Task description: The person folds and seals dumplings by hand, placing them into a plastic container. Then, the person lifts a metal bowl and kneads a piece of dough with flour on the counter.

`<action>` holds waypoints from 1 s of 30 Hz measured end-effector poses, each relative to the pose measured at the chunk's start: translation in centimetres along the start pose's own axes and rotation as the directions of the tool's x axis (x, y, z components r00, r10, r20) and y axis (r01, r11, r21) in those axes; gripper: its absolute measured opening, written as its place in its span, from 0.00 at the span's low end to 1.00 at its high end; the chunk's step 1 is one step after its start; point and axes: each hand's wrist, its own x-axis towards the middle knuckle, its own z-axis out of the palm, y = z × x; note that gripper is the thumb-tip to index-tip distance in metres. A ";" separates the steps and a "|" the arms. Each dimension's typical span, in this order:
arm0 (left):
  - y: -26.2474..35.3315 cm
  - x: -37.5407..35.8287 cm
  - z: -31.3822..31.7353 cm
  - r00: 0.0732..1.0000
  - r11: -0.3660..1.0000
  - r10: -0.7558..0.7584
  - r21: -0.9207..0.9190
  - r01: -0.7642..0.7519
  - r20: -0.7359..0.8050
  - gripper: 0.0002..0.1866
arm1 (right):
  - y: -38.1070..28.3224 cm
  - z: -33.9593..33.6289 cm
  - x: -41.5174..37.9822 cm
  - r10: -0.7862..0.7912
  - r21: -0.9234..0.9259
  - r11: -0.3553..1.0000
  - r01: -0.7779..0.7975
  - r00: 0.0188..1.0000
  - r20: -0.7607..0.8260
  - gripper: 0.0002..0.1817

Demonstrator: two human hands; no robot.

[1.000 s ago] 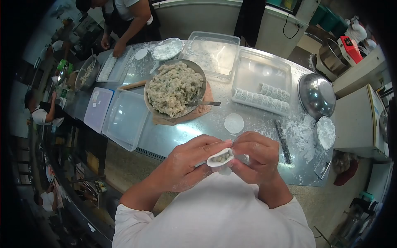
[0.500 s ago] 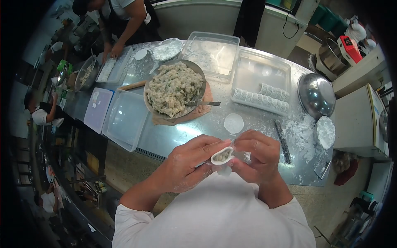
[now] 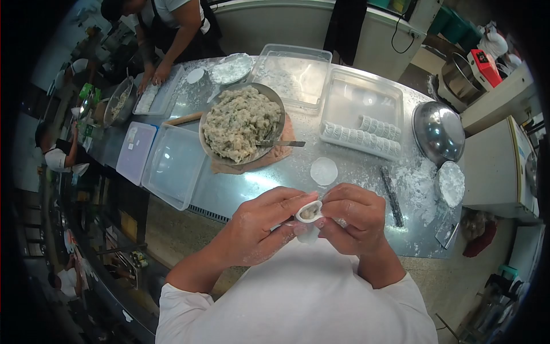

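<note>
My left hand (image 3: 260, 226) and my right hand (image 3: 352, 221) meet over the near edge of the steel table (image 3: 258, 183), both pinching one small dumpling (image 3: 308, 212). Its white wrapper is folded around pale filling, and only a small gap at the top still shows the filling. A flat round wrapper (image 3: 324, 171) lies on the table just beyond my hands. Further back stands a metal bowl of minced filling (image 3: 240, 122) with a utensil (image 3: 281, 143) resting in it.
A clear tray (image 3: 360, 114) holds rows of finished dumplings (image 3: 361, 135). Empty plastic tubs (image 3: 173, 163) sit left, a steel bowl (image 3: 438, 133) and a flour dish (image 3: 451, 183) right. Another person (image 3: 172, 28) works at the table's far end beside a second tray (image 3: 154, 94).
My fingers have pressed the wrapper's edges closer together, so the dumpling's open gap is narrower than before. The hands stay in the same spot.
</note>
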 end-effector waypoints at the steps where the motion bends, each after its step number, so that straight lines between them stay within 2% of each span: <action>1: 0.1 0.0 0.0 1.000 1.000 -0.014 -0.018 0.014 0.003 0.26 | -0.1 -0.1 0.1 0.022 -0.004 1.000 -0.022 1.000 -0.015 0.10; 5: -0.2 0.0 0.0 1.000 0.999 0.014 -0.032 -0.014 0.009 0.25 | -0.5 -0.1 0.5 0.064 -0.025 0.997 -0.066 0.996 -0.066 0.10; 7: -0.4 0.0 0.1 1.000 1.000 0.000 -0.003 0.000 -0.018 0.22 | -0.2 -0.1 0.3 -0.006 0.017 1.000 0.006 1.000 0.025 0.10; 10: -0.4 -0.2 0.3 0.995 0.999 -0.030 0.013 0.031 -0.096 0.19 | -0.3 0.1 0.4 -0.008 0.035 0.999 0.009 1.000 -0.011 0.10; 13: -0.6 -0.2 0.4 0.997 0.998 0.020 0.059 -0.015 -0.078 0.18 | -0.2 0.2 0.2 -0.016 0.005 1.000 0.016 1.000 -0.007 0.10; 17: -0.5 -0.2 0.4 0.998 0.998 0.019 0.068 -0.015 -0.061 0.19 | -0.1 0.0 0.0 -0.014 -0.033 0.999 0.015 1.000 0.019 0.10; 19: -0.4 -0.2 0.3 0.997 0.996 0.060 0.067 -0.057 -0.044 0.23 | -0.2 -0.1 0.1 0.017 -0.019 1.000 -0.017 1.000 -0.024 0.09; 23: -0.8 -0.1 0.4 0.995 0.995 0.092 0.044 -0.091 -0.033 0.23 | -0.5 0.0 0.5 0.045 -0.026 0.999 -0.047 0.996 -0.074 0.09; 25: -1.1 0.0 0.4 0.994 0.992 0.097 0.084 -0.092 -0.052 0.23 | -0.2 0.1 0.3 -0.019 -0.013 1.000 0.019 1.000 -0.022 0.09; 28: -1.1 -0.1 0.7 0.993 0.998 0.057 0.040 -0.053 -0.100 0.23 | -0.3 0.0 0.4 -0.008 0.004 1.000 0.009 1.000 -0.015 0.09; 30: -1.0 -0.1 0.7 0.993 0.995 0.078 0.075 -0.071 -0.093 0.23 | -0.3 0.0 0.3 -0.006 0.008 1.000 0.006 1.000 -0.016 0.09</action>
